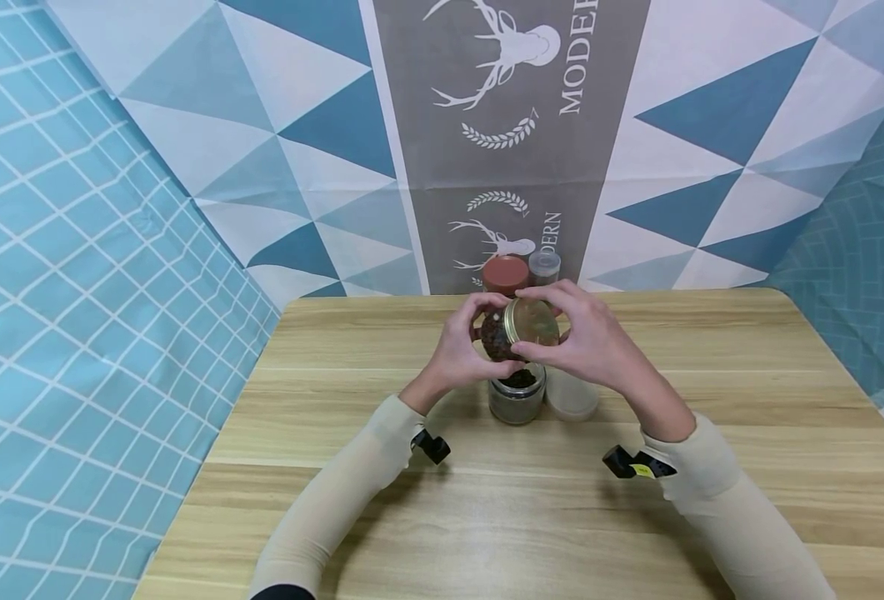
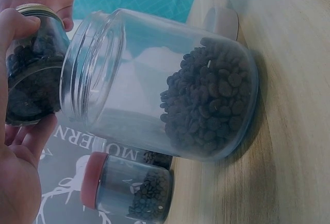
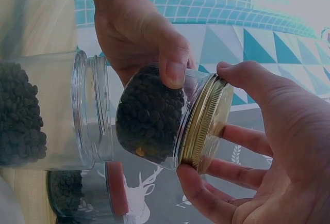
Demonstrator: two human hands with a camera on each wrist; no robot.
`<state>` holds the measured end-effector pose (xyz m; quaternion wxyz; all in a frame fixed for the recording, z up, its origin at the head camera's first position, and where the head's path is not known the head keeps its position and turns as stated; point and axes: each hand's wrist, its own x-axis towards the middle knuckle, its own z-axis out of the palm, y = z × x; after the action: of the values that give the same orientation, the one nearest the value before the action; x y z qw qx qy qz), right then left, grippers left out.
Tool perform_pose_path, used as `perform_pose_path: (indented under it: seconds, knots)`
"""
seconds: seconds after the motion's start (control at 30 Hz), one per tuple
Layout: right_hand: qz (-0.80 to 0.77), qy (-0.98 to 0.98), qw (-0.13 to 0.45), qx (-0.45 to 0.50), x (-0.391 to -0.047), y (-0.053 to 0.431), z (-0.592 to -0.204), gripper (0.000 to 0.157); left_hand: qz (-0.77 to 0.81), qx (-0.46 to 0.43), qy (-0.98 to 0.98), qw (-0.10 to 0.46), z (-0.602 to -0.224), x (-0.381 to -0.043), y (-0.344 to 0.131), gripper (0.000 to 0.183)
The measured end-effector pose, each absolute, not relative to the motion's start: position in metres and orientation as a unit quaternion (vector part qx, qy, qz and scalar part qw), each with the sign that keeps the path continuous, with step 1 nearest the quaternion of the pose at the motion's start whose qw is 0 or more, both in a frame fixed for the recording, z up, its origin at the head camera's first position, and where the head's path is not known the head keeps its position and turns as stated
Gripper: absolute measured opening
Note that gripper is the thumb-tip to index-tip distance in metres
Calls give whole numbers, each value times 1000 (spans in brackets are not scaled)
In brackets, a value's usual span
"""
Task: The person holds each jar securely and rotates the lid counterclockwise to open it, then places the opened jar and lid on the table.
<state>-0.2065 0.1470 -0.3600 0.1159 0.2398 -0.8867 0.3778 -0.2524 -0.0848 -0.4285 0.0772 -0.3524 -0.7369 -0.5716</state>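
Note:
My left hand (image 1: 462,337) grips a small glass jar (image 3: 149,115) holding dark, flat round pellets. On that jar sits a gold lid (image 3: 206,123), its rim held between the thumb and fingers of my right hand (image 1: 587,337). The small jar is tilted on its side in the head view, raised above a larger open glass jar (image 2: 142,69). This open jar stands on the table, with similar dark pellets (image 2: 211,100) in its lower part. Beside it on the right lies a whitish round lid (image 1: 572,397).
Behind the hands stands a jar with a red lid (image 1: 505,273), partly filled with dark pellets. A smaller clear-lidded container (image 1: 544,265) is at its right. The wooden table (image 1: 486,525) meets a patterned wall covering (image 1: 337,208) at the back.

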Motion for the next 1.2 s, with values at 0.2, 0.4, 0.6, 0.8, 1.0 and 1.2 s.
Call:
perform_pose_path:
  seconds: [0.2,0.4,0.6,0.8,1.0,1.2]
  knots:
    - [379,-885,118,245,-206,147,-360,70,-568,-354,-738,80,-429,-253,-85,83]
    - [374,-877,130,270,-206,148,-361,67,-566,-354,-740,82,-429,-252,-85,83]
    - [369,-869,139,301,-206,149,-361,65,-566,-352,-740,84,-428,-252,-86,84]
    - [351,-869,134,320,-205,150,-361,67,-564,-355,-741,85,-428,-252,-87,85]
    - [343,-870,120,333,-205,152,-362,66,-564,-357,-739,87,-428,-252,-87,84]
    - [336,-860,118,365,-205,154,-362,67,-573,-358,-733,77,-429,-251,-88,84]
